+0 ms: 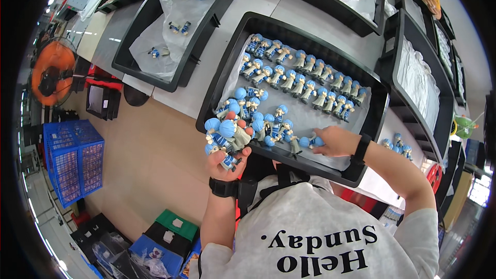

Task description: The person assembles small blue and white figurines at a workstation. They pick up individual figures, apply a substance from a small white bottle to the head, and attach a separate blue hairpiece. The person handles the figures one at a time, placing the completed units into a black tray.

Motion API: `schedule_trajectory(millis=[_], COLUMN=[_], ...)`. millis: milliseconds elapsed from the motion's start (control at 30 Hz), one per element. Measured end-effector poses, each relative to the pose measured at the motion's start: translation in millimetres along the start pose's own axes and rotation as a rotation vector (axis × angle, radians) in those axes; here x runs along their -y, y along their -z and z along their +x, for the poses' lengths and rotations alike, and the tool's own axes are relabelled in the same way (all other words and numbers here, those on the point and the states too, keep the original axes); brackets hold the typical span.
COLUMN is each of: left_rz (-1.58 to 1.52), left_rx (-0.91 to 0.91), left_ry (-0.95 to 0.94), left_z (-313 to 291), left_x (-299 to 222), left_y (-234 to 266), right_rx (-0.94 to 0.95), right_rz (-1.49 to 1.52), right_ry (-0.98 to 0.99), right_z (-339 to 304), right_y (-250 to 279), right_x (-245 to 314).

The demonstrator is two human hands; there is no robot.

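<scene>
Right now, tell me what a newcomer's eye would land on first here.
First, the black tray at centre, with blue-haired figurines lined in neat rows toward its far side and a loose heap near its front. Next, the left hand just below the tray's front corner, clutching a bunch of figurines, while the right hand reaches into the tray onto one lying figurine. An orange fan glows at far left.

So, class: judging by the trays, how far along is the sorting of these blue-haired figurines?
Done: two neat rows of figurines lie in the black tray. In hand: the left hand holds a bunch of figurines; the right hand grips one in the tray. Left: a loose heap at the tray's near end.
</scene>
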State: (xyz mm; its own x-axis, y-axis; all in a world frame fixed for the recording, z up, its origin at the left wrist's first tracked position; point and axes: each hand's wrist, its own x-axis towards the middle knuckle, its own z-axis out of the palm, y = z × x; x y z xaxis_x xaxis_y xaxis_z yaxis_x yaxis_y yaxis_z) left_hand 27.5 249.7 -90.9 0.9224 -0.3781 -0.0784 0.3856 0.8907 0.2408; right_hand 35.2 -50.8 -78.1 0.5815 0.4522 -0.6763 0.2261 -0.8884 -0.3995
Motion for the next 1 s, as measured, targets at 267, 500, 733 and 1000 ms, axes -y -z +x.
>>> schedule_trajectory(millis=[267, 500, 733, 1000], left_rz=[-0.022, 0.024, -0.073, 0.227], left_rx=[-0.018, -0.021, -0.102, -0.103], left_ry=[0.102, 0.077, -0.015, -0.128], left_z=[17, 6, -42, -106], left_x=[-23, -26, 6, -21], left_y=[-1, -8, -28, -45], right_rx=[-0.420, -0.599, -0.548, -0.408], right_rz=[-0.154, 0.274, 0.411, 0.409], right_ry=[0.408, 0.032, -0.023, -0.068], right_z=[-4, -1, 46, 46], right_y=[-28, -39, -48, -32], right_x=[5, 1, 12, -25])
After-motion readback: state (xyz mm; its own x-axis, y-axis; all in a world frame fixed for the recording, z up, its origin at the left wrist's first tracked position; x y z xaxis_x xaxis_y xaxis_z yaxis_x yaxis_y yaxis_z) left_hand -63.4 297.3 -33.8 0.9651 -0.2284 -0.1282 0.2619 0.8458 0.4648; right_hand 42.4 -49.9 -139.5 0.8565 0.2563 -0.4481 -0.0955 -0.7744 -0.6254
